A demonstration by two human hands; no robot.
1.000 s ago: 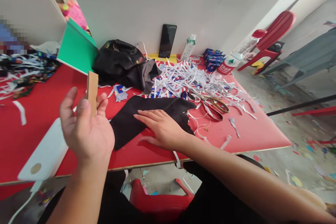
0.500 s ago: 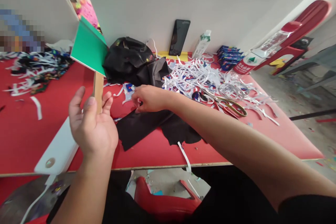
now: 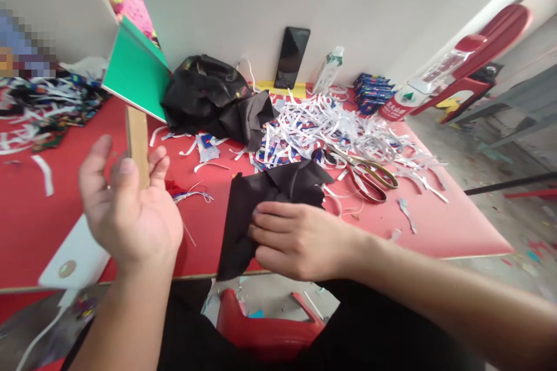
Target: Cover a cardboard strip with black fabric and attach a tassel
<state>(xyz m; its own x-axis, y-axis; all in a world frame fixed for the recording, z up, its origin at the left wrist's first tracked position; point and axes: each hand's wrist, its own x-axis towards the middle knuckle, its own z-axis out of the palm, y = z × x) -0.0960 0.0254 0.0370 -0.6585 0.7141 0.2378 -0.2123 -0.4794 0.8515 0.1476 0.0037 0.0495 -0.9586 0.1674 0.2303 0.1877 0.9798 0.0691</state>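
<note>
My left hand (image 3: 133, 214) is raised over the table, palm up, with a flat tan strip (image 3: 138, 142) standing upright between thumb and fingers. The strip looks like wood or cardboard. A piece of black cloth (image 3: 241, 203) lies creased near the table's front edge, one corner reaching down to that edge. My right hand (image 3: 296, 237) has its fingers curled into this cloth; the fingertips are partly hidden in the folds. Close by on the right lie scissors (image 3: 369, 182) with gold and red handles. Red and white threads (image 3: 191, 194) lie between my hands.
White and blue scraps (image 3: 322, 127) are heaped behind the cloth. Further back are a black bag (image 3: 204, 90), a phone (image 3: 292, 58), a carton (image 3: 329, 69), stacked blue pieces (image 3: 372, 93) and a bottle (image 3: 404, 98). A green board (image 3: 137, 69) and a white power bank (image 3: 76, 255) are at left.
My right hand has moved towards me and to the right, dragging the black cloth nearer the front edge and bunching it. The left hand still holds the strip. The view has shifted slightly.
</note>
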